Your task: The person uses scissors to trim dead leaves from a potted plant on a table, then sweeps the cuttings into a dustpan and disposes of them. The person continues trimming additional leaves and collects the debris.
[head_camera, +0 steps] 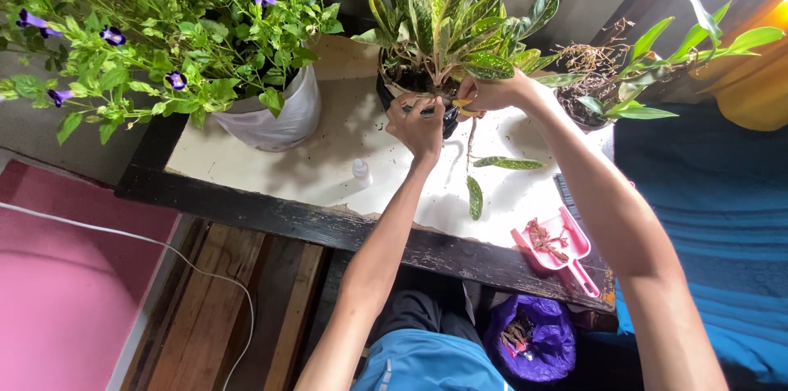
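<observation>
1. Nearest, below the table's dark front edge (328, 227), a purple bag (533, 338) sits on the floor beside the person's lap.
2. A pink scoop (558, 245) lies at the right front corner, its handle overhanging the edge.
3. Two cut leaves (492, 178) and a small white bottle (361, 171) lie on the white top, with bare room around them.
4. The left hand (417, 124) is closed on the black pot's (410, 91) rim; the right hand (491, 94) pinches a stem of the variegated plant (451, 13).
5. The white-bagged purple-flowered plant (271, 116) stands well left; another potted plant (607, 100) crowds the right edge.
</observation>
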